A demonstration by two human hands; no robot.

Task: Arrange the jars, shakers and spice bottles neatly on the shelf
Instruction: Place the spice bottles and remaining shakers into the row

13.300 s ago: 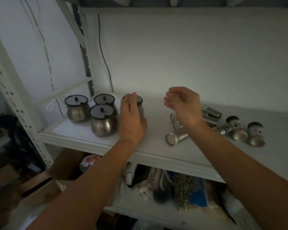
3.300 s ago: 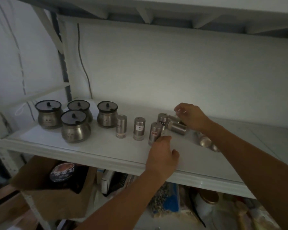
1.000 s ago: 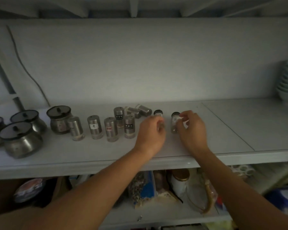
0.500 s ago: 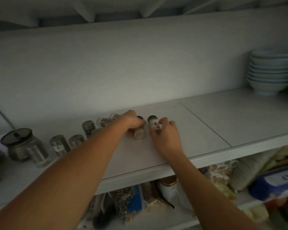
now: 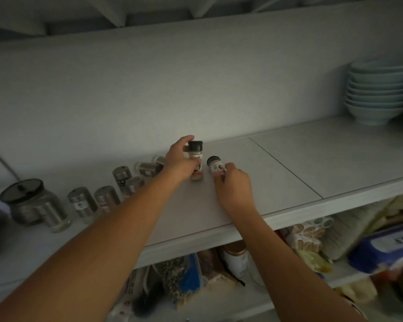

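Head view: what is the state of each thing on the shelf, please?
Left hand: grips black-capped bottle, which is upright.
Right hand: holds second bottle, which is tilted.
Row of steel shakers: upright.
Two shakers behind: lying on their sides.
Jar: lid on.
Bowls: stacked.

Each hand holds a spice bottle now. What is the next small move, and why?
Probably the right hand should stand its tilted bottle upright beside the upright bottle in the left hand: that one appears to stand on the shelf already.
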